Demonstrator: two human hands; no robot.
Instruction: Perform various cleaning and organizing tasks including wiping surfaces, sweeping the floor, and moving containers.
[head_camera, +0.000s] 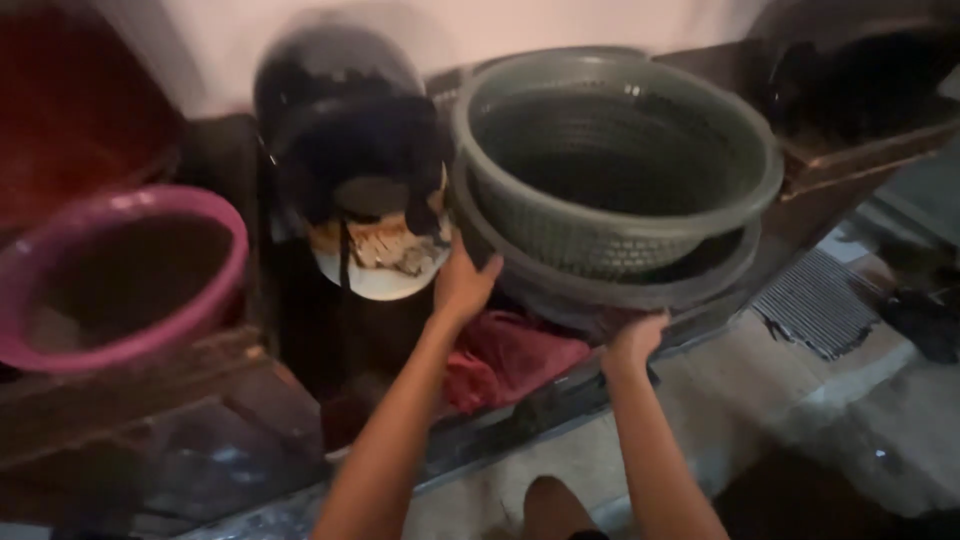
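2 hands (545, 310) on 2 stacked grey baskets (615, 160), 1 helmet (345, 130)

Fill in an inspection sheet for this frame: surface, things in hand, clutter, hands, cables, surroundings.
Surface: dark wooden shelf, dimly lit and blurred.
Things in hand: grey perforated basket nested in a grey basin, both tilted.
Clutter: pink basin, black helmet, red cloth.
Hands: left hand on the grey basin's left rim; right hand under its lower edge.
Cables: nothing seen.
Surroundings: pale wall behind; concrete floor with a ribbed grey mat.
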